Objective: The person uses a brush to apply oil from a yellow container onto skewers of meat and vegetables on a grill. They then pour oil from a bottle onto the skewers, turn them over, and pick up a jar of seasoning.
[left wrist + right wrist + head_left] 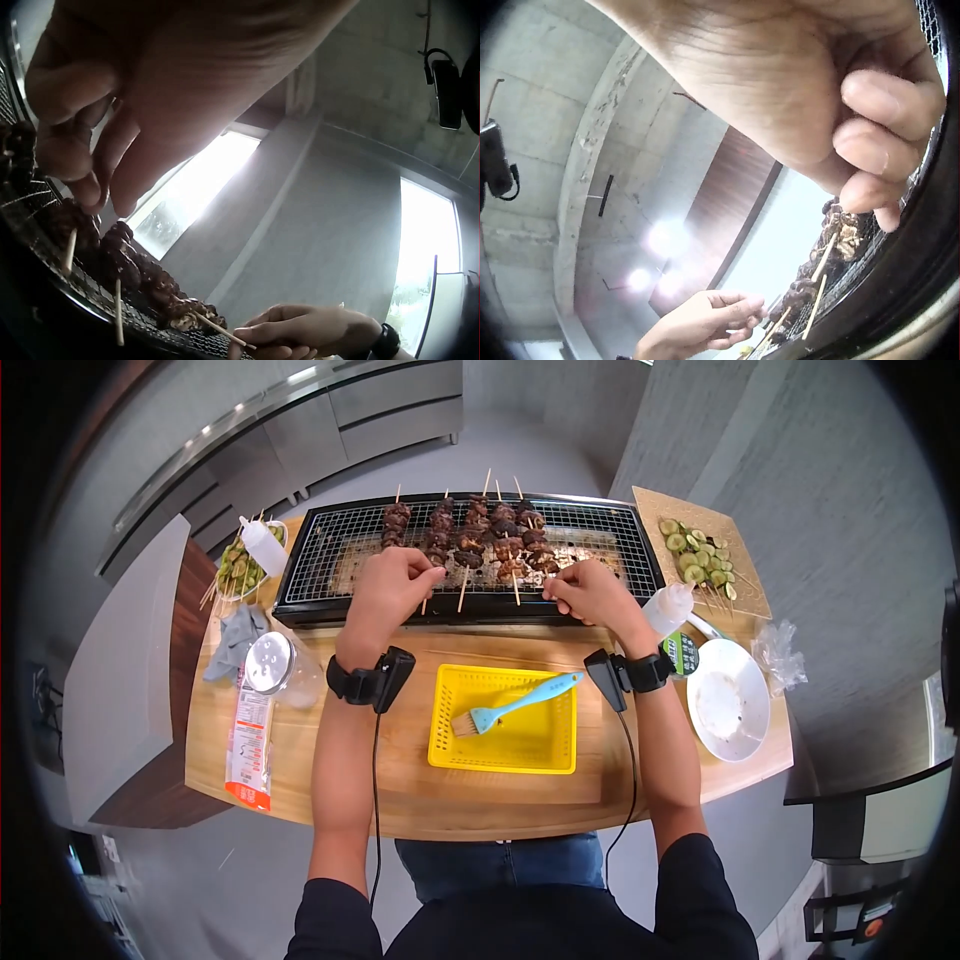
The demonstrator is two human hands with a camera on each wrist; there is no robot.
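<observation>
Meat skewers (470, 535) lie across the wire grill rack, their stick ends over its near edge. My left hand (395, 590) hovers at the second skewer from the left, fingers loosely bent; in the left wrist view the left hand (112, 127) is above the sticks, gripping none. At the right end of the row, my right hand (598, 598) pinches the stick end of a meat skewer (540, 555). That stick reaches the right hand's fingers (259, 337) in the left wrist view. Curled fingers (877, 146) hide the contact in the right wrist view.
A yellow basket (503, 762) holds a blue-handled brush (530, 698). Right of the grill are a board of sliced vegetable skewers (700, 555), a squeeze bottle (668, 610) and a white plate (728, 700). At left stand a jar (290, 670), grey cloth (238, 640) and another bottle (262, 547).
</observation>
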